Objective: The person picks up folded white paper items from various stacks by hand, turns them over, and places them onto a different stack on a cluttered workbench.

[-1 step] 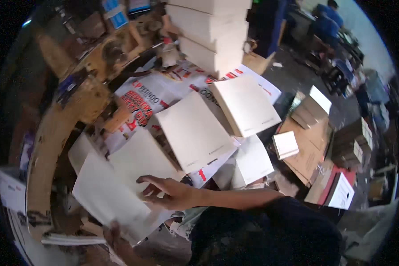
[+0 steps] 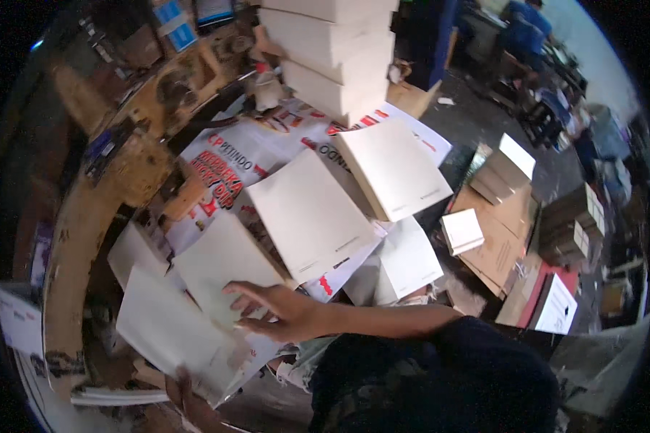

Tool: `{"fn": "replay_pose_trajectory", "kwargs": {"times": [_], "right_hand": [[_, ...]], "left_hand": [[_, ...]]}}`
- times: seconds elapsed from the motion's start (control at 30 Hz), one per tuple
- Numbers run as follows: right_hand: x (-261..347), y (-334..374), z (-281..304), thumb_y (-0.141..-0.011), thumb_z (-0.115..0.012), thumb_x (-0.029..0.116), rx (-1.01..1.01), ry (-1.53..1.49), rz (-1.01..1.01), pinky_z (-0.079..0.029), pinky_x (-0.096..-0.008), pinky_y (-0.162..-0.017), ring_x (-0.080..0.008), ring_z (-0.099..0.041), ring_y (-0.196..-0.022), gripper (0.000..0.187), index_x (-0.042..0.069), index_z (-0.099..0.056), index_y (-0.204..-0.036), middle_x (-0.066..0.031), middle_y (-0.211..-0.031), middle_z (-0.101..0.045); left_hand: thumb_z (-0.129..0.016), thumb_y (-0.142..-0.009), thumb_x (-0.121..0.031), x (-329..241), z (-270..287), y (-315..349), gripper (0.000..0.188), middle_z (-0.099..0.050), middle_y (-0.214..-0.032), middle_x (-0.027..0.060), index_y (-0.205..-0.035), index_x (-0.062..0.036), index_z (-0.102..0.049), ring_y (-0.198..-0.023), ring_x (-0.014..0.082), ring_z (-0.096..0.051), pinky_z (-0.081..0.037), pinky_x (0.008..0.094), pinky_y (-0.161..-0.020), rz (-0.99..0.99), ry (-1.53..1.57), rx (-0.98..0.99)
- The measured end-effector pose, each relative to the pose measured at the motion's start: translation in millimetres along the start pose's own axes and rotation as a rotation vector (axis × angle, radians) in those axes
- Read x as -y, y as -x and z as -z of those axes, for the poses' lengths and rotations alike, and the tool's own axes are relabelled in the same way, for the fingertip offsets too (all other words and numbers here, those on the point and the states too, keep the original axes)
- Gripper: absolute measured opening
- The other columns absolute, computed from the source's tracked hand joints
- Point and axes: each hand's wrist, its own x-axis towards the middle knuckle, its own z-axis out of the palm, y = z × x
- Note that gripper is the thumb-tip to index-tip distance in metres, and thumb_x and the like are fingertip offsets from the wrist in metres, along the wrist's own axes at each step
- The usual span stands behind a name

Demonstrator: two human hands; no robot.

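My right hand [image 2: 285, 314] hovers over the near end of a thick stack of white paper [image 2: 224, 256], fingers spread and slightly bent, holding nothing. In front of that stack, to the left, a large white sheet [image 2: 170, 328] lies tilted. My left hand [image 2: 185, 395] is at the lower edge of this sheet and seems to pinch it; its fingers are dark and partly hidden. Further right lie two more thick white paper stacks, a middle one [image 2: 310, 216] and a far one [image 2: 393, 169], each with small print along the near edge.
A tall pile of white paper [image 2: 328, 61] stands at the back. Printed banner sheeting [image 2: 227, 148] covers the table under the stacks. A curved wooden edge [image 2: 79, 260] runs along the left. Cardboard [image 2: 495, 238] with small bundles lies to the right; a person in blue [image 2: 523, 32] sits far off.
The whole view has shifted slightly left. My left hand stays by the sheet's lower edge and looks less blurred. My right hand keeps nearly the same pose over the stack.
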Motion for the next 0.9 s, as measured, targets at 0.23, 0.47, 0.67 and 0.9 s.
{"fn": "replay_pose_trajectory", "kwargs": {"times": [0.23,0.47,0.67,0.9], "right_hand": [[1,94,179,-0.077,-0.075,0.023,-1.040,1.081,0.185,-0.046,-0.0382,-0.094,-0.0328,-0.058,-0.109,0.058,0.005,-0.053,-0.127,-0.0169,-0.120,-0.058],[-17,180,237,-0.082,-0.070,0.029,-1.198,1.385,-0.348,-0.033,-0.0455,-0.107,-0.0414,-0.043,-0.125,0.056,0.000,-0.052,-0.127,-0.0216,-0.128,-0.053],[-9,175,225,-0.083,-0.068,0.021,-1.332,1.394,-0.158,-0.041,-0.0396,-0.097,-0.0322,-0.052,-0.113,0.032,-0.001,-0.061,-0.106,-0.0184,-0.115,-0.061],[-13,197,251,-0.088,-0.067,0.023,-1.267,0.492,-0.074,-0.046,-0.0319,-0.087,-0.0203,-0.059,-0.099,0.039,-0.002,-0.058,-0.116,-0.0158,-0.113,-0.062]], "left_hand": [[-0.065,-0.090,-0.020,63,137,-49,0.054,-0.051,-0.129,0.0179,-0.134,0.0016,-0.043,-0.115,0.0292,-0.053,-0.043,0.0458,-0.097,0.120,-0.556,-0.127],[-0.065,-0.091,-0.023,58,117,-75,0.047,-0.049,-0.133,0.0175,-0.128,0.0007,-0.047,-0.111,0.0286,-0.054,-0.047,0.0444,-0.091,-0.732,-1.435,-0.412],[-0.069,-0.082,-0.008,11,-224,8,0.028,-0.064,-0.110,0.0107,-0.109,-0.0035,-0.062,-0.101,0.0252,-0.062,-0.049,0.0351,-0.083,-0.862,-0.851,0.417],[-0.077,-0.076,-0.016,50,-348,23,0.029,-0.066,-0.094,0.0113,-0.099,-0.0023,-0.064,-0.088,0.0225,-0.064,-0.050,0.0359,-0.079,-0.677,-1.005,0.909]]}}
